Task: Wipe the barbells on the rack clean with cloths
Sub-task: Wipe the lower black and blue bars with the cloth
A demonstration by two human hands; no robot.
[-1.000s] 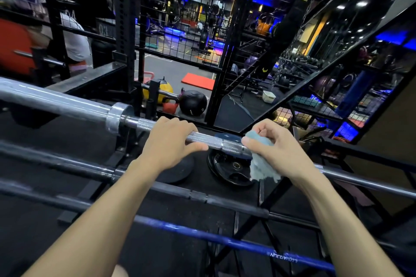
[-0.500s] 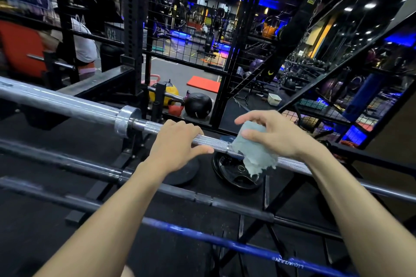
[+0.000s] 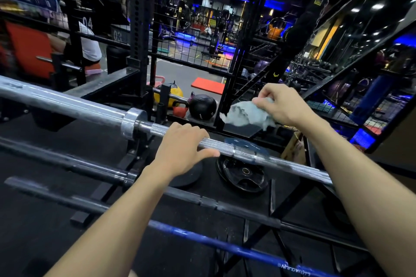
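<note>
Left hand (image 3: 182,148) wrapped over the knurled shaft of the top bar (image 3: 227,145), just right of its collar. Right hand (image 3: 281,105) raised clear of the bar, fingers pinching a crumpled pale-blue cloth (image 3: 245,114) in the air. Two darker bars (image 3: 94,168) and a blue bar (image 3: 225,245) lie lower on the rack. Plates (image 3: 243,175) on the floor beneath.

four barbells (image 3: 67,103), one cloth (image 3: 245,114), two hands (image 3: 182,148)

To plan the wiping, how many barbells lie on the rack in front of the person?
4: the chrome steel barbell on top, two dark grey steel barbells below, and the blue barbell nearest. Others may be hidden.
</note>
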